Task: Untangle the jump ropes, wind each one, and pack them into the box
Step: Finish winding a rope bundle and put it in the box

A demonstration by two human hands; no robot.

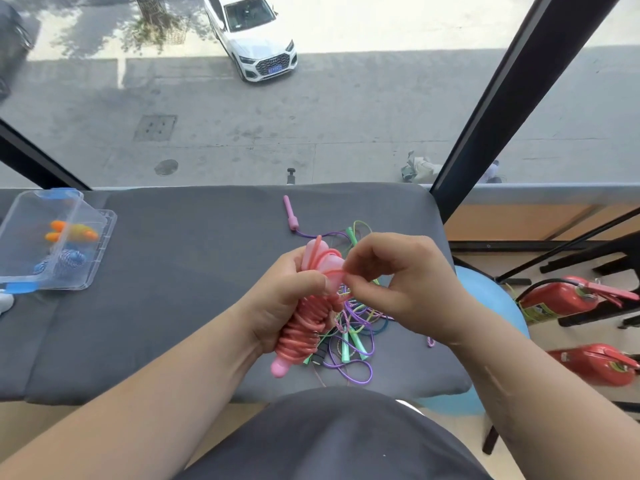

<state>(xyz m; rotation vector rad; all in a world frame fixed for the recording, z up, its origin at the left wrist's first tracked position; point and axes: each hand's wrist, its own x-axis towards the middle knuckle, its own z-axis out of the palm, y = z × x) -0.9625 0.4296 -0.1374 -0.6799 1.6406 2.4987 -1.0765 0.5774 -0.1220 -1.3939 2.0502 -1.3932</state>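
Observation:
My left hand (284, 299) grips a pink jump rope (304, 327) wound in tight coils around its two pink handles. My right hand (391, 289) pinches the rope's loose end near the top of the bundle. Under my hands a tangle of purple and green ropes (353, 327) lies on the grey cushion (173, 289). A pink handle (290, 212) on a purple cord lies farther back. At the far left stands an open clear plastic box (86, 271) with blue latches, holding an orange-yellow rope bundle and a blue-white one.
The cushion ends at a window with a dark frame post (485, 126) on the right. A blue ball (491, 306) and two red fire extinguishers (561, 299) sit on the floor to the right. A white object pokes in at the left edge.

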